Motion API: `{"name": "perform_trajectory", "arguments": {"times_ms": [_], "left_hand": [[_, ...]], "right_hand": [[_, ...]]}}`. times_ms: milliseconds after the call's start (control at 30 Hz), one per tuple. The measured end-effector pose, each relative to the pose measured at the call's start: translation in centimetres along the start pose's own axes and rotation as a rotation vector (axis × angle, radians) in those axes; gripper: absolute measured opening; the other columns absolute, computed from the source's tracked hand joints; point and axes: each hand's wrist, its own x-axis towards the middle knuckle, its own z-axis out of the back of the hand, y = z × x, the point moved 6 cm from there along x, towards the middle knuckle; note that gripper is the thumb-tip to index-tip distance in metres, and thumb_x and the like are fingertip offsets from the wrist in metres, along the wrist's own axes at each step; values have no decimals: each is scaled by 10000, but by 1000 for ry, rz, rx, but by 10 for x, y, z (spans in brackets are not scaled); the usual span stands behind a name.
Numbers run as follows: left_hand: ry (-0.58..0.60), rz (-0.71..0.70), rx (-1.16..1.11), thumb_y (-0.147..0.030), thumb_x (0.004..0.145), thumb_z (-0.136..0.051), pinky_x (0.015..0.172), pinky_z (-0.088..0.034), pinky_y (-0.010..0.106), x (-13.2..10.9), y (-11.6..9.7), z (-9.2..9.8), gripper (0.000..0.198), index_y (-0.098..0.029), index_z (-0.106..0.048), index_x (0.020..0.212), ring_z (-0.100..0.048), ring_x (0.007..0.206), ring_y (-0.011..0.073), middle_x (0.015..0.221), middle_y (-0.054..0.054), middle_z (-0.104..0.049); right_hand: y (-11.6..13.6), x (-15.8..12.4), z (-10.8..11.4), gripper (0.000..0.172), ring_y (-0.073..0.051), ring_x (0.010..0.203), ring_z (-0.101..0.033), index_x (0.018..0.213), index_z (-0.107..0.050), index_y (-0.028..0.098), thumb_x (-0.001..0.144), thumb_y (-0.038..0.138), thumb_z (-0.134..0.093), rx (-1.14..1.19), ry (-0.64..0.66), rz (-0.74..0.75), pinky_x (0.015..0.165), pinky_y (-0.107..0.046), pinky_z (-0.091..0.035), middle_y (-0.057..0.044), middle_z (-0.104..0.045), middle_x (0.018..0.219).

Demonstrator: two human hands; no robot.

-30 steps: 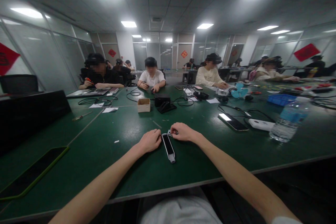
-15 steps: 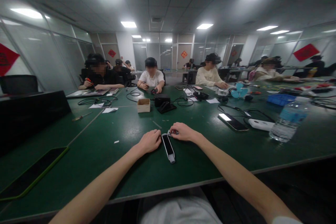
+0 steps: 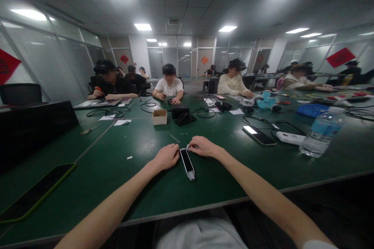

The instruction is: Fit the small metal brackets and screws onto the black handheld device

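A slim, long device [image 3: 187, 162] with a dark face, a white rim and a pale grey end lies slanted on the green table between my hands. Just left of its upper end, my left hand [image 3: 167, 157] rests on the tabletop with the fingers curled in; whatever they may hold is hidden. On the other side, my right hand [image 3: 203, 146] pinches a small light-coloured piece [image 3: 188, 147] at the device's upper right corner. That piece is too small to name, and I cannot tell whether it is joined to the device.
On the green table [image 3: 216, 183] stand a small cardboard box [image 3: 159, 118], a water bottle [image 3: 322, 134] and a blue tray [image 3: 312, 110]. A phone [image 3: 258, 136] lies to the right, a green-edged tablet-like panel [image 3: 37, 192] to the left. Cables and several seated people are across the table.
My hands and the slim device look almost the same. Across the table, the person in the white top has shifted a hand slightly.
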Motion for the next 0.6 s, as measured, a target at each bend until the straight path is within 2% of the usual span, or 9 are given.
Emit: {"name": "perform_trajectory", "arguments": {"times_ms": [200,333,500,600], "left_hand": [[-11,-16,17,-276,909,-331,689,-427,288,0,0,0,173,-198,-486,908,-570,793,186,894,55,-580],[-18,-22,29,-264,905,-333,694,-433,292,1,1,-1,165,-197,-484,908,-578,805,190,898,55,-582],[-17,-20,32,-263,905,-332,717,-438,296,2,2,-3,168,-198,-486,914,-584,826,195,902,57,-587],[-14,-22,22,-266,910,-325,705,-436,291,2,3,-4,176,-200,-488,920,-582,814,191,899,55,-586]], "right_hand": [[4,2,-5,181,-146,776,-530,929,-684,182,854,310,-581,-17,-3,8,671,-243,-390,-50,-596,863],[1,0,6,173,-149,780,-536,920,-681,189,836,319,-605,-44,-37,15,692,-248,-389,-45,-603,857],[-29,-10,40,154,-156,781,-544,911,-674,164,852,247,-559,-124,-181,-133,721,-254,-390,-49,-614,804],[-51,-18,49,171,-159,778,-558,911,-679,163,847,229,-534,-174,-175,-245,718,-250,-395,-54,-628,812]]}}
